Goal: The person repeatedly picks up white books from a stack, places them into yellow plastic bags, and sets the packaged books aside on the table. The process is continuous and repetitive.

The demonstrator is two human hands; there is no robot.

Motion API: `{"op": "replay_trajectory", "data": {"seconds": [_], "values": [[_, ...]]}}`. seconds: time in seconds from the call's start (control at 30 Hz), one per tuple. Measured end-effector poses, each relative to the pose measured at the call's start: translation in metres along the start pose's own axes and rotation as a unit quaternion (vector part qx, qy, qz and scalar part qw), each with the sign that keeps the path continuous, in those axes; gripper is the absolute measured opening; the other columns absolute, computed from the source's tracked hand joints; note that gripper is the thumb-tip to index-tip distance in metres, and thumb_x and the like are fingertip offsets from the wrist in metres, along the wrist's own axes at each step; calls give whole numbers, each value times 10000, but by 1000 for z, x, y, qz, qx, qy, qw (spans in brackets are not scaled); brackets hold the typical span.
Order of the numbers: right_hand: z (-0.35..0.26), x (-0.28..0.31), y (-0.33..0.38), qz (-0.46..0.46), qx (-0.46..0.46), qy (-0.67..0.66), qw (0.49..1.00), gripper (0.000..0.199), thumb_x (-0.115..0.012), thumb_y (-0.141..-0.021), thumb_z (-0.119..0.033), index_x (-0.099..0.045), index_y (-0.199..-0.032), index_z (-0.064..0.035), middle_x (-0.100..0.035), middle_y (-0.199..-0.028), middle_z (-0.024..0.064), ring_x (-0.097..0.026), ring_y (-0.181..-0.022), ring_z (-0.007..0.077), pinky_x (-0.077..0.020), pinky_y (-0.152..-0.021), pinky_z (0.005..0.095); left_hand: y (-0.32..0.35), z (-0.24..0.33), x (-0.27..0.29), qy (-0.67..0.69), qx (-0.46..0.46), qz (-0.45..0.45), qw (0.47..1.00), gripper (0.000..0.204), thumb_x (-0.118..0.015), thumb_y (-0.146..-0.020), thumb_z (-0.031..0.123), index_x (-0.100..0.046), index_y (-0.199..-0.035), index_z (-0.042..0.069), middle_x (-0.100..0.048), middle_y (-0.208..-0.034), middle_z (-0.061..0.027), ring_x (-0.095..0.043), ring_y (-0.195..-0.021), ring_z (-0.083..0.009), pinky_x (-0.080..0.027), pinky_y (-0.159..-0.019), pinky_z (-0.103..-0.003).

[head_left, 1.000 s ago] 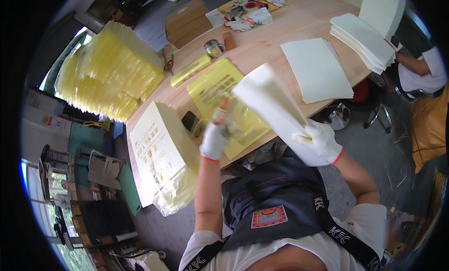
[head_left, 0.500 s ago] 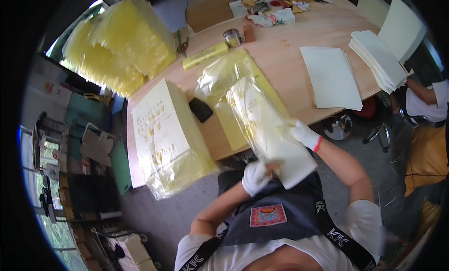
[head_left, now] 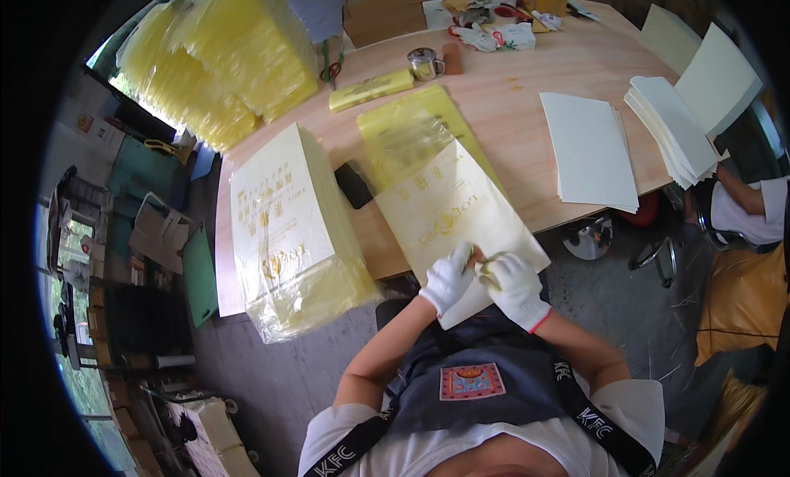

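Note:
A clear plastic bag with gold print lies slanted over the table's near edge, a stack of white sheets inside it and showing at its near end. My left hand, in a white knit glove with bare fingertips, is closed over the bag's near part. Against it, my right hand, gloved with a red cuff edge, is also closed. The fingertips of both hands meet in a pinch; what is between them is too small to make out. Under the bag's far end lies a flat yellow plastic stack.
To the left stands a thick pile of filled printed bags, beside a black phone-like object. White sheets lie at right. Scissors, a metal mug and large yellow bundles are farther back. A seated person's arm shows at right.
The bag has gone from raised and crumpled to lying flatter, print facing up. My right hand has left the bag's right side and come down beside my left, which rose slightly.

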State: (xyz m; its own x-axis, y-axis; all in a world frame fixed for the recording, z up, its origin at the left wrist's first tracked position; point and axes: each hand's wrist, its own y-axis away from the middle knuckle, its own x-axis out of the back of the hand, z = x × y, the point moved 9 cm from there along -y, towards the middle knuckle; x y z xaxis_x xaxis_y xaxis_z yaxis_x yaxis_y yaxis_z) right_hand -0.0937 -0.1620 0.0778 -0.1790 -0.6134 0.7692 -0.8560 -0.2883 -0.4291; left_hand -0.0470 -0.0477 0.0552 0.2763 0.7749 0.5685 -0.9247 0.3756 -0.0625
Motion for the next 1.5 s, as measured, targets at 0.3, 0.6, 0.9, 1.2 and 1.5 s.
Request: {"op": "replay_trajectory", "data": {"seconds": [0.3,0.6,0.9,1.2,1.5], "values": [[77,-22,26,-105,-144,258,949,213,-553,-870,-330,-560,-895,-118,-632,-622,72,-621,-521,271,-470,-466,436,103,-107,45,-259,46,176,949,172,-689,-728,140,-611,-880,129,-596,-879,-76,-569,-872,-302,-453,-724,-432],[-3,21,106,-211,-18,251,944,183,-566,-791,-277,-525,-700,-124,-553,-543,29,-570,-460,203,-438,-422,397,190,-14,60,21,58,92,994,184,-727,-684,36,-577,-787,70,-600,-682,-67,-599,-610,-194,-481,-581,-299],[-42,12,102,-247,177,168,938,172,-618,-781,-304,-636,-743,-137,-563,-555,13,-580,-485,193,-453,-455,355,162,1,40,-49,-83,-25,995,182,-665,-662,23,-497,-718,66,-526,-657,-118,-550,-604,-299,-445,-553,-381],[52,-3,131,-383,-83,140,910,234,-518,-867,-251,-623,-737,-86,-623,-622,145,-632,-576,340,-467,-521,498,182,-76,32,-133,54,-18,989,201,-618,-700,38,-512,-861,95,-521,-719,-109,-573,-638,-308,-467,-536,-387],[160,-111,105,-122,-471,-503,715,306,-545,-962,-315,-607,-1116,-58,-705,-828,107,-651,-616,183,-519,-543,320,79,-115,29,183,143,141,962,253,-583,-960,264,-600,-1016,18,-604,-793,-1,-530,-714,-91,-460,-682,-245]]}}
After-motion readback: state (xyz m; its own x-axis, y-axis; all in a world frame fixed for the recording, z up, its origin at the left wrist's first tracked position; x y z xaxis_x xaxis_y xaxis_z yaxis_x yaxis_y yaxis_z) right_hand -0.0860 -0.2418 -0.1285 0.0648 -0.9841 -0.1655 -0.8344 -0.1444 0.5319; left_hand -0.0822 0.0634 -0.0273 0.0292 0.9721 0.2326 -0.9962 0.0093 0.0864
